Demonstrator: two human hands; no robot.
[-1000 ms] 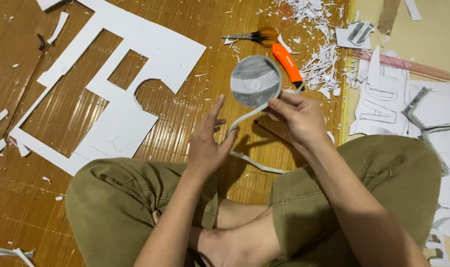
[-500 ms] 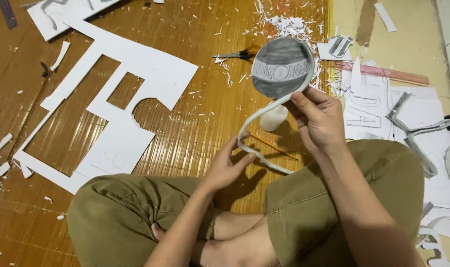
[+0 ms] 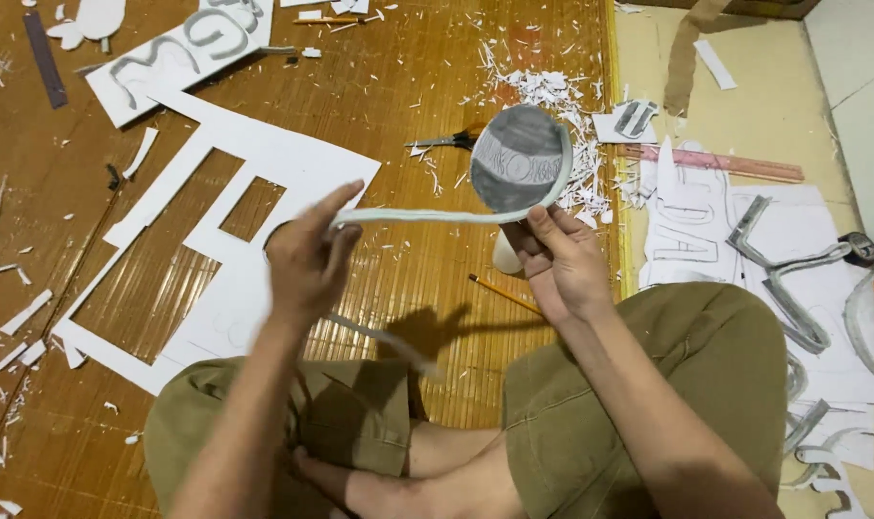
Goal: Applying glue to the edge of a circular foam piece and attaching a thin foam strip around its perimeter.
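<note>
Left hand (image 3: pixel 307 258) pinches one end of a long white foam strip (image 3: pixel 427 218), right hand (image 3: pixel 562 261) grips the grey foam disc (image 3: pixel 518 159) it's curling round, both held up over the bamboo-mat floor (image 3: pixel 427 279). The disc hides most of the orange-handled scissors (image 3: pixel 453 140) behind it.

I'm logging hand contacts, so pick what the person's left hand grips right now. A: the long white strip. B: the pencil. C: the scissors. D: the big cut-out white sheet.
A: the left hand pinches the long white strip, which runs across to the grey disc held by the right hand.
</note>
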